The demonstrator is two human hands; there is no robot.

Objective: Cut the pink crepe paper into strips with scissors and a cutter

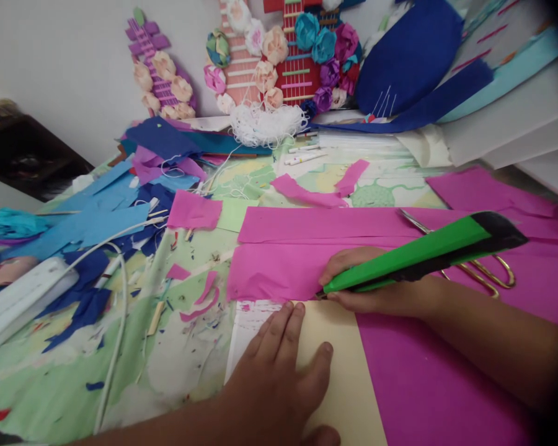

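Observation:
My right hand [367, 279] is closed around a green and black utility knife [413, 251]. Its tip points down to the left, touching where pink paper [270, 272] meets the upper edge of a cream card [341, 371]. Flat on that card, fingers apart, lies my left hand [279, 365], its fingertips near the same edge. A white sheet with pink marks [248, 316] shows under the card's left side. Scissors with gold handles [488, 275] lie on the pink paper behind my right wrist, partly hidden by the knife.
Blue paper scraps [106, 204] and a white power strip [28, 297] with a cable lie at the left. Pink offcuts [307, 189] and a heap of white string [267, 124] are farther back. Flower-decorated guitar shapes [246, 56] lean on the wall.

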